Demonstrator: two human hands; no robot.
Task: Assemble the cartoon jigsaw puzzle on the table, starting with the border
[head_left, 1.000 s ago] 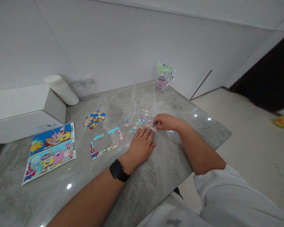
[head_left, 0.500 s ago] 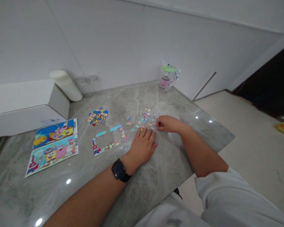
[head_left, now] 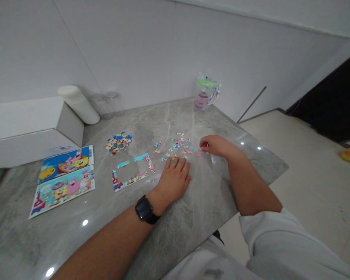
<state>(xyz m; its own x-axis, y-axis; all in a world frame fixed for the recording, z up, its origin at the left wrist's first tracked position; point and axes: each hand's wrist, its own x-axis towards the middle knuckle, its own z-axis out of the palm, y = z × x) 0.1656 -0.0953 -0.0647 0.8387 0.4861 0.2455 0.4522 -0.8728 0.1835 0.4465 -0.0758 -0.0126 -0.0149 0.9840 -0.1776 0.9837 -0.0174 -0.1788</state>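
Observation:
My left hand (head_left: 175,177) lies palm down on the table with its fingers stretched out, fingertips at the near edge of the loose jigsaw puzzle pieces (head_left: 176,145). My right hand (head_left: 212,145) hovers at the right of these pieces, its fingers curled in; what they hold, if anything, is too small to make out. Just below its fingertips lies a pink puzzle piece (head_left: 200,154). To the left of my left hand is a partly joined puzzle border (head_left: 131,181), its middle bare and its top edge broken by a gap.
A heap of blue and yellow puzzle pieces (head_left: 118,143) sits behind the border. Two cartoon picture cards (head_left: 65,190) lie at the left, before a white box (head_left: 26,124). A white bottle (head_left: 78,105) leans there near clear glasses (head_left: 112,103). A bagged cup (head_left: 205,93) stands by the wall.
My right hand has moved right and slightly up, away from the loose pieces. The pink piece near its fingertips now shows. The left hand has stayed in place.

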